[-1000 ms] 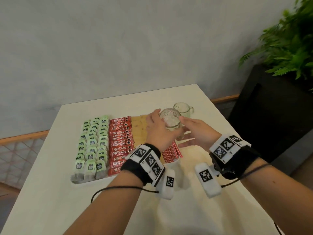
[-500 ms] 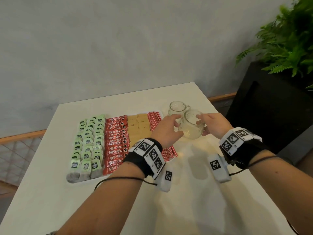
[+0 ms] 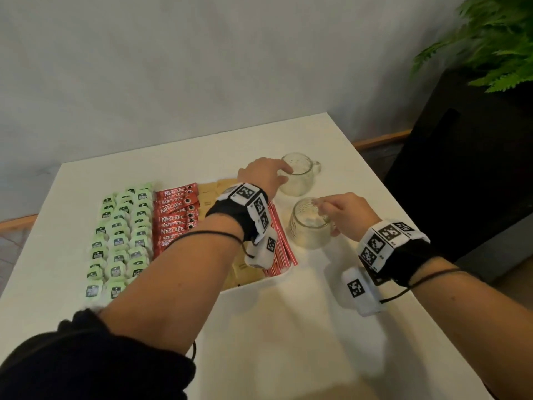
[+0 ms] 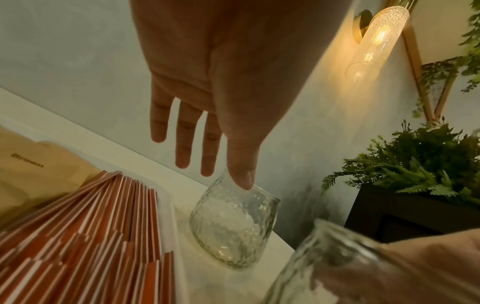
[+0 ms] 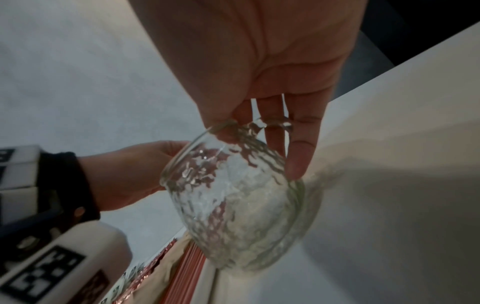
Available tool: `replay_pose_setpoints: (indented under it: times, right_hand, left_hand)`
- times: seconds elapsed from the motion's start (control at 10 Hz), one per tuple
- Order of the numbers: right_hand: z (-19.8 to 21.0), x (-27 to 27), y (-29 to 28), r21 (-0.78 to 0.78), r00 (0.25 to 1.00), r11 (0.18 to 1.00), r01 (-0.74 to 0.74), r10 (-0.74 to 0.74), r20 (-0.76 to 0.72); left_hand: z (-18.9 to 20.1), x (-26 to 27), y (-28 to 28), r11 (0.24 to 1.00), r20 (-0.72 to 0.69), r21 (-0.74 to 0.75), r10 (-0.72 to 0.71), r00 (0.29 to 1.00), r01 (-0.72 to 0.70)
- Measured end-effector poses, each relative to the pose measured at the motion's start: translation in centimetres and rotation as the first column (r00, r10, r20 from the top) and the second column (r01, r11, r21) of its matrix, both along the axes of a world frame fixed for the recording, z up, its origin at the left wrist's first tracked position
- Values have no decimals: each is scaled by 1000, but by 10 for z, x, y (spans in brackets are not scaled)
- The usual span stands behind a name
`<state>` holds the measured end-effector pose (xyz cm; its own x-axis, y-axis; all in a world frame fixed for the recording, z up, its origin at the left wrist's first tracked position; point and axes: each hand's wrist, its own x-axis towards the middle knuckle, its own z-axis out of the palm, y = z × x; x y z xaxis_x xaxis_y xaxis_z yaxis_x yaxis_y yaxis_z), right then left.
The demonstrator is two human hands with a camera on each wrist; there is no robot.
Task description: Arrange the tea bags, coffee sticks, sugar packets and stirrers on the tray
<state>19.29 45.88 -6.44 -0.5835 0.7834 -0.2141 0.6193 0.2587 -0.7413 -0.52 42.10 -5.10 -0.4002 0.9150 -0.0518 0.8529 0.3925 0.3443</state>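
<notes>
A white tray (image 3: 256, 282) holds rows of green tea bags (image 3: 121, 235), red coffee sticks (image 3: 176, 215), tan sugar packets (image 3: 207, 194) and red-white stirrers (image 3: 281, 249). Two textured glass mugs stand to its right. My left hand (image 3: 284, 171) reaches over the tray to the far mug (image 3: 300, 180). In the left wrist view the fingers (image 4: 183, 156) are straight and only the thumb touches the far mug's (image 4: 233, 226) rim. My right hand (image 3: 326, 204) pinches the rim of the near mug (image 3: 308, 226), thumb and fingers (image 5: 298, 160) either side of the glass (image 5: 241, 216).
The white table (image 3: 288, 342) ends just right of the mugs. A black planter (image 3: 461, 168) with a fern (image 3: 490, 44) stands beyond that edge. The grey wall rises behind the table, with a lit lamp (image 4: 376, 41) on it.
Both hands carried one mug from above the tray to the right. My left hand let go of it and went to the far mug. The right hand brought the mug down nearer me.
</notes>
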Motion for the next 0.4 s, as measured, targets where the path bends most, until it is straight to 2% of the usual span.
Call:
replay_pose_setpoints:
  times: [0.1, 0.2, 0.3, 0.4]
  right_hand:
    - [-3, -4, 0, 9, 1000, 1000, -2, 2, -28]
    - [1, -6, 3, 46, 1000, 999, -6, 6, 11]
    - [4, -5, 3, 45, 994, 998, -33, 28, 110]
    - [19, -1, 4, 58, 989, 998, -20, 11, 149]
  left_hand:
    - [-1, -3, 4, 999, -31, 34, 9, 999, -8]
    - [5, -3, 1, 1000, -11, 25, -17, 1000, 17]
    - [9, -4, -11, 999, -39, -6, -32, 999, 32]
    - [19, 0, -36, 1000, -104, 1, -19, 994, 20]
